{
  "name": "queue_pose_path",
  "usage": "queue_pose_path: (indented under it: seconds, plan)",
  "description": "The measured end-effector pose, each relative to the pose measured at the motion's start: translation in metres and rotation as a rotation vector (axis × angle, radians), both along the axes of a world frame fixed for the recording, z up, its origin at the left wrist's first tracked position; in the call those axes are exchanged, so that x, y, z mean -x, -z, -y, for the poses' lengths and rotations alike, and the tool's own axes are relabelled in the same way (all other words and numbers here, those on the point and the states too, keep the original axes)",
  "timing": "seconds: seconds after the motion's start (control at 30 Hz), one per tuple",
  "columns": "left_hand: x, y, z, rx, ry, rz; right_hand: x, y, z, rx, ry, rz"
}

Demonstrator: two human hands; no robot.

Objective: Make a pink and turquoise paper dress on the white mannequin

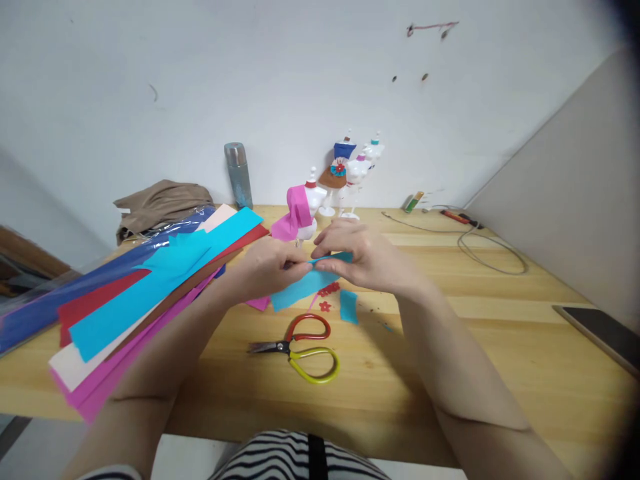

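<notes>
Between my two hands a strip of blue crepe paper (300, 291) is pinched along its upper edge, its lower left part hanging over the table. My left hand (270, 267) grips it with thumb and forefinger. My right hand (363, 257) pinches the same edge just beside, its fingers bent over the paper. Below lie scissors (284, 347) with one red and one yellow handle, blades pointing left. Small red paper flowers (325, 307) and a blue paper piece (349, 306) rest near the strip. Behind my hands stands a white mini mannequin (315, 199) with pink paper wrapped on it.
A stack of coloured paper strips (165, 287) covers the left side, with brown cloth (165, 203) behind. A flask (239, 175) and more dressed mannequins (344, 150) stand by the wall. A grey cable (467, 248) and a phone (600, 333) lie to the right.
</notes>
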State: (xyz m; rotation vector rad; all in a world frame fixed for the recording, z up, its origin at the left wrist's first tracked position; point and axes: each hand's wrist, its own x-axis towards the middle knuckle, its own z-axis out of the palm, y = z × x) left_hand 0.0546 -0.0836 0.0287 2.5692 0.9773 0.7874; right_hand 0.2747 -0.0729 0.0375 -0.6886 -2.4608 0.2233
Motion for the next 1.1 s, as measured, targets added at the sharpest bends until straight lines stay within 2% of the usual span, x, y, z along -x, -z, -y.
queue_pose_path:
  seconds: [0.23,0.4,0.53,0.77,1.1]
  plan:
    - [0.003,-0.003,-0.002,0.144,-0.018,-0.031,-0.002,-0.003,0.002,0.072,0.01,-0.002]
    - [0.007,-0.013,-0.003,0.321,0.013,0.037,-0.011,-0.007,0.0,0.241,0.053,-0.083]
    - [0.015,-0.015,-0.011,0.445,0.006,0.095,-0.021,-0.009,-0.003,0.344,0.141,-0.17]
    - [0.022,-0.014,-0.019,0.504,-0.172,0.329,-0.026,-0.007,-0.011,0.381,0.283,-0.376]
    - [0.025,-0.024,-0.013,0.497,-0.192,0.392,-0.03,-0.003,-0.014,0.445,0.272,-0.456]
